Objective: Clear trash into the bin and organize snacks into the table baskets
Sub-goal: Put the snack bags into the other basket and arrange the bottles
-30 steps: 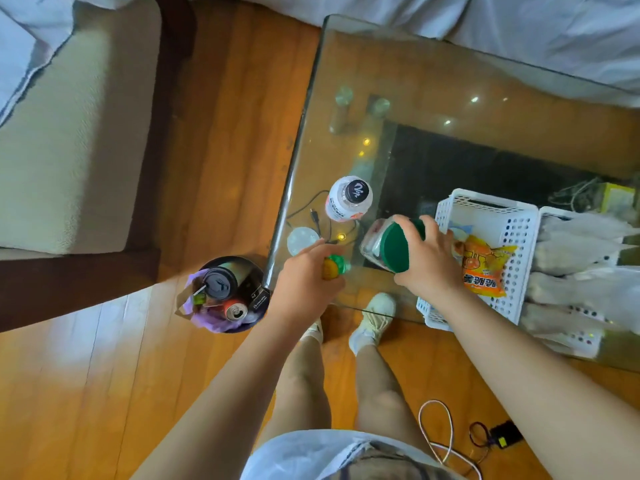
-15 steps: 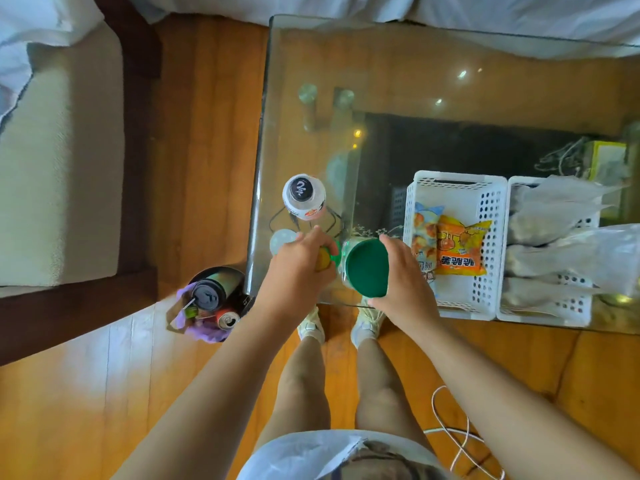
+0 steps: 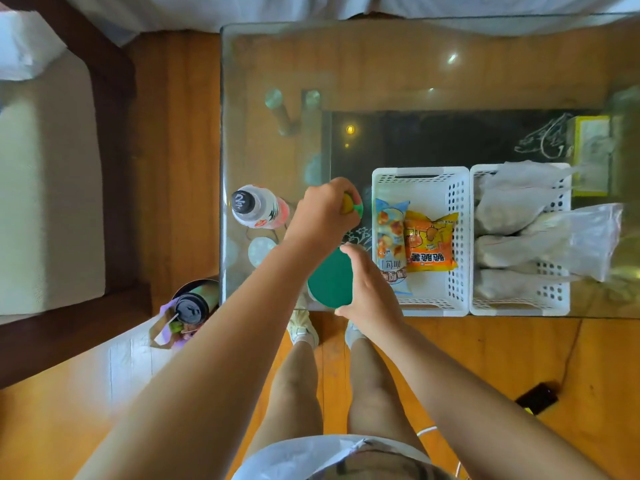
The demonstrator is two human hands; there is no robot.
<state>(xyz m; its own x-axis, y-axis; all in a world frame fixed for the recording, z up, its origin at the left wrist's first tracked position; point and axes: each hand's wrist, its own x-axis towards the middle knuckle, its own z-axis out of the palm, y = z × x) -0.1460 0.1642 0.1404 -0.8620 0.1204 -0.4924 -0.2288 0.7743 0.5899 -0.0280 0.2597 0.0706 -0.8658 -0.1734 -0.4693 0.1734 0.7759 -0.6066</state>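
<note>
Head view, looking down over a glass tabletop (image 3: 381,64).

Left hand (image 3: 325,211): fingers curled round a small yellow-and-green item (image 3: 351,206), held above the tabletop; what the item is cannot be told.

Right hand (image 3: 369,289): fingers and thumb wrapped round a jar with a green lid (image 3: 329,282), at the near edge of the tabletop, just nearer the person than the left hand. The jar's body is mostly hidden under the lid and the hand.

White basket (image 3: 420,174): just to the right of both hands, on the tabletop. Holds a pale blue snack packet (image 3: 389,237) and an orange snack packet (image 3: 429,242), side by side, lying flat.

Second white basket (image 3: 519,308): touching the first on the side away from the hands. Holds clear plastic bags (image 3: 540,233) that spill over its far-right rim.

Bottle with a black cap (image 3: 258,206): upright on the tabletop, to the left of the left hand.

Bin (image 3: 194,303): on the wooden floor, left of the left forearm, beside the corner of the tabletop. Contains a dark cup with a lid, a straw and mixed wrappers.

Below the hands: the person's legs and pale shoes, seen partly through the glass.
</note>
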